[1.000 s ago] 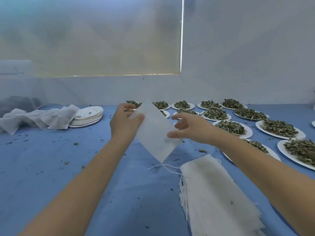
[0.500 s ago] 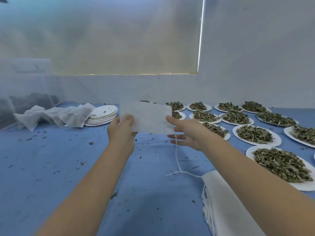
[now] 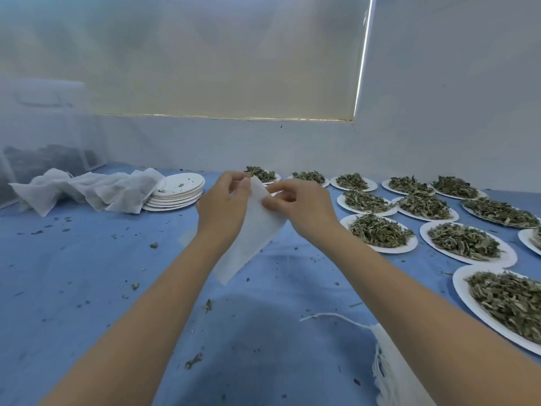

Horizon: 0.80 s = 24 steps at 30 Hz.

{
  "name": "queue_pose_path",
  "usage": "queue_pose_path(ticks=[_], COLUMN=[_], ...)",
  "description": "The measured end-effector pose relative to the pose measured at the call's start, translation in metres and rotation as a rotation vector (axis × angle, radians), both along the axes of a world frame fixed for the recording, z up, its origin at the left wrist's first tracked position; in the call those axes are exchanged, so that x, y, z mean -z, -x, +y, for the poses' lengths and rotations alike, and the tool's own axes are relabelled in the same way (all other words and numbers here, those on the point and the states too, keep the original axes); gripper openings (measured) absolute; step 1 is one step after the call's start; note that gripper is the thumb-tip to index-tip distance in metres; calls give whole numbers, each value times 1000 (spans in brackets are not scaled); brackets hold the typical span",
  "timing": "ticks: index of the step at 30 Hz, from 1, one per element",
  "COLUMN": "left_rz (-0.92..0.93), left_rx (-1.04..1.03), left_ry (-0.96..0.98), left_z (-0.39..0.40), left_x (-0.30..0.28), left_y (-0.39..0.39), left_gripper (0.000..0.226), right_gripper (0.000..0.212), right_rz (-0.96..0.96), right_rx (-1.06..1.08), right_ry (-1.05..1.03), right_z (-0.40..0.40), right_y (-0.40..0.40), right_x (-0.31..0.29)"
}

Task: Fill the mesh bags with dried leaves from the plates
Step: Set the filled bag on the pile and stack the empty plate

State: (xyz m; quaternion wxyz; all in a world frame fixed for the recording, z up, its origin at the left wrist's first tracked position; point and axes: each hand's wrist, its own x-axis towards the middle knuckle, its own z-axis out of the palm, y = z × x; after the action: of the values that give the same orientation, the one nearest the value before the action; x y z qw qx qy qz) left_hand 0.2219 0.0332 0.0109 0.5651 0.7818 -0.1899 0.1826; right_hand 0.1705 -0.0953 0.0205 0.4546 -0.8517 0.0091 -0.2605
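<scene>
At the near right edge of the table point(image 3: 87, 273) lay a pile of spare bags point(image 3: 401, 373), flat and white, a loose drawstring point(image 3: 330, 315) trailing from it toward the middle. Crumbs of leaf were scattered over the blue cloth.

Above the middle of the table both hands held one bag point(image 3: 251, 238) up in the air, tilted, its lower corner hanging free. The left hand point(image 3: 222, 209) pinched the top edge, fingers curled round the cloth. The right hand point(image 3: 304, 209) pinched the same edge just beside it, thumb and fingertips closed on the fabric, apparently working the two layers apart at the mouth.

The bag looked very light, thin and limp, so it would likely sag and fold shut unless held open at the mouth on both sides. The layers may cling together; a pinch at the rim seemed the right hold.

Along the right side stood plates point(image 3: 380, 232) heaped with dried leaves point(image 3: 465, 240), in rows to the far edge. The leaves looked brittle and light, apt to spill. At the far left stood empty plates point(image 3: 178, 191) in a stack, touching crumpled cloth point(image 3: 93, 189)
</scene>
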Motion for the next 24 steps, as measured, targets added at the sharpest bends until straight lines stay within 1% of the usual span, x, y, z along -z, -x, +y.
queue_pose_path(ticks=[3,5,8,10,12,14,17,20,21,24], left_rz=[-61,-76,-96,-104,-125,-139,-138,-123,-117,-114], left_rx=[-78,-108,-111,-82,-53,-45,-46,-25,-22,-20], left_ry=[20,36,12,-13,-35,-54,-54,-32,-24,-18], left_z=[-4,-7,-11,-13,-16,-20,-27,-32,-32,-34], left_x=[2,3,2,1,0,0,-1,0,0,-1], left_y=[-17,-29,-46,-57,-67,-78,-94,-108,-112,-118], left_gripper=[11,10,8,8,8,8,9,9,9,9], right_gripper=[12,10,3,12,24,27,36,44,42,28], right_rz=[-36,-37,-4,15,49,55,-21,-64,-61,14], right_rx=[17,9,10,25,44,71,70,31,-3,-82], right_ry=[-8,31,211,309,359,397,401,341,304,231], right_z=[0,-1,-4,-8,-10,-12,-12,-14,-15,-20], right_y=[-16,-28,-47,-61,-73,-85,-100,-108,-111,-118], right_x=[-3,-5,-2,-1,-2,-5,-9,-9,-8,-5])
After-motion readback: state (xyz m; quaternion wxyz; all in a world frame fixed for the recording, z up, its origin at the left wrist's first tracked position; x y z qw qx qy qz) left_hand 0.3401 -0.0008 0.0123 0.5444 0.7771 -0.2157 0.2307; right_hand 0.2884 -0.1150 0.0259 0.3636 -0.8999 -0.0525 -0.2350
